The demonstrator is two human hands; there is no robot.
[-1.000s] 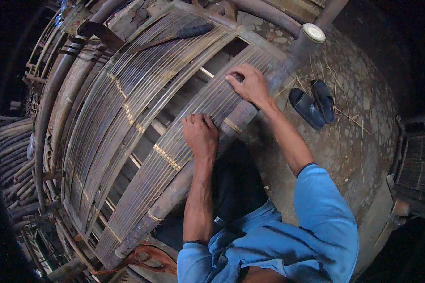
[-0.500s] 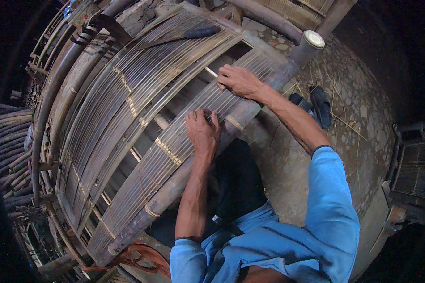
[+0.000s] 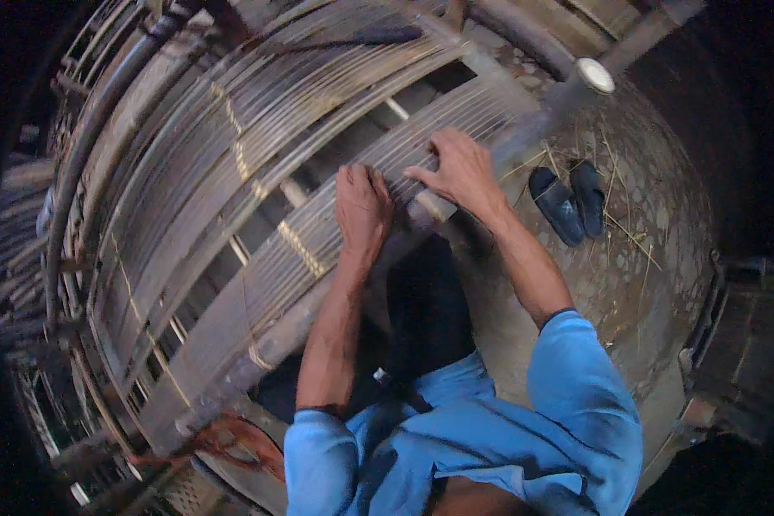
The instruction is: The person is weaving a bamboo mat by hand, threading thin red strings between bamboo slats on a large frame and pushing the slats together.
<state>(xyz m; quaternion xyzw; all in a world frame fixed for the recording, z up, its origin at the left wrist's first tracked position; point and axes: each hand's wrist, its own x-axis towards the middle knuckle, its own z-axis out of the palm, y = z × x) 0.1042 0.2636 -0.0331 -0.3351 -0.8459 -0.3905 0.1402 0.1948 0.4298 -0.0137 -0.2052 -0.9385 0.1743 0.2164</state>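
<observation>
A long slatted bamboo panel (image 3: 241, 322) of thin strips, bound with pale woven ties (image 3: 299, 248), lies before me on a frame of thick poles. On the strips nearest my body rests my left hand (image 3: 363, 206), its fingers bent down and close together; whatever the fingertips grip is hidden. My right hand (image 3: 463, 170) is just to its right, over the same strips beside the near pole (image 3: 537, 129). Its thumb points away from its bent fingers, with nothing visible between them. A blurred knife with a dark handle (image 3: 387, 36) lies across the panel's far part.
Dark sandals (image 3: 556, 206) sit on the stone floor at right among scattered straw-like strips (image 3: 632, 236). Reddish cord or strap (image 3: 245, 439) lies by the panel's lower left end. Bamboo poles (image 3: 26, 258) are stacked at far left. A curved pole (image 3: 103, 129) runs along the far side.
My right hand has come left and nearer to my left hand, its thumb now spread. My left hand remains on the near strips. The whole view has shifted and blurred slightly.
</observation>
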